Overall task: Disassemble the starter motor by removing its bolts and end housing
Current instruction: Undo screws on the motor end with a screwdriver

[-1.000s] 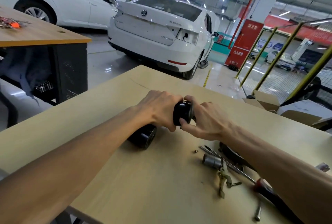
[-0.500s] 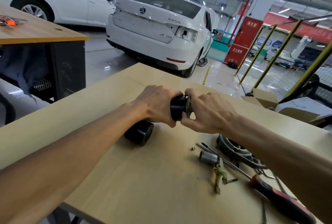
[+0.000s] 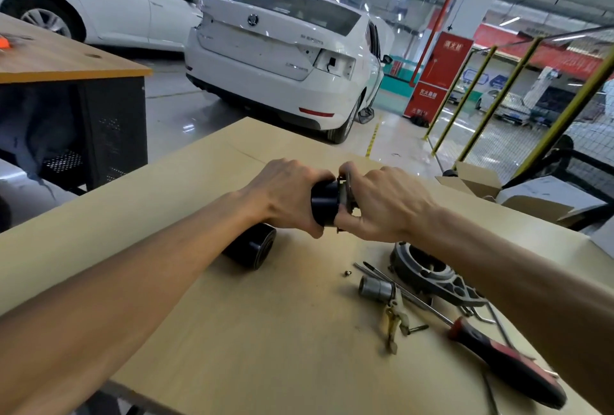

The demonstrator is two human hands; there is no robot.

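I have my left hand (image 3: 288,195) wrapped over the top of the black cylindrical starter motor body (image 3: 325,203), fingers curled down around it, so only the cylinder's right end shows past my knuckles. That body is held up off the pale wooden tabletop (image 3: 265,331), between my two hands. My right hand (image 3: 382,203) grips the metal end plate (image 3: 345,195) at the cylinder's right end, thumb below and fingers curled over the top; the plate sits right against the black body, and I cannot tell whether they are apart. Just below and left of my left hand, a second black cylindrical housing (image 3: 251,248) lies on its side on the table, open end towards me, partly hidden by my wrist. Under my right forearm lies the grey cast-aluminium end housing (image 3: 428,273), flat on the table. Near it lie a small grey metal sleeve (image 3: 375,288), a tiny loose screw (image 3: 347,273), a yellowish metal lever piece (image 3: 393,325), and a long screwdriver with a red and black handle (image 3: 498,358) whose shaft points towards the sleeve. A white sedan (image 3: 282,59) is parked beyond the table's far edge.
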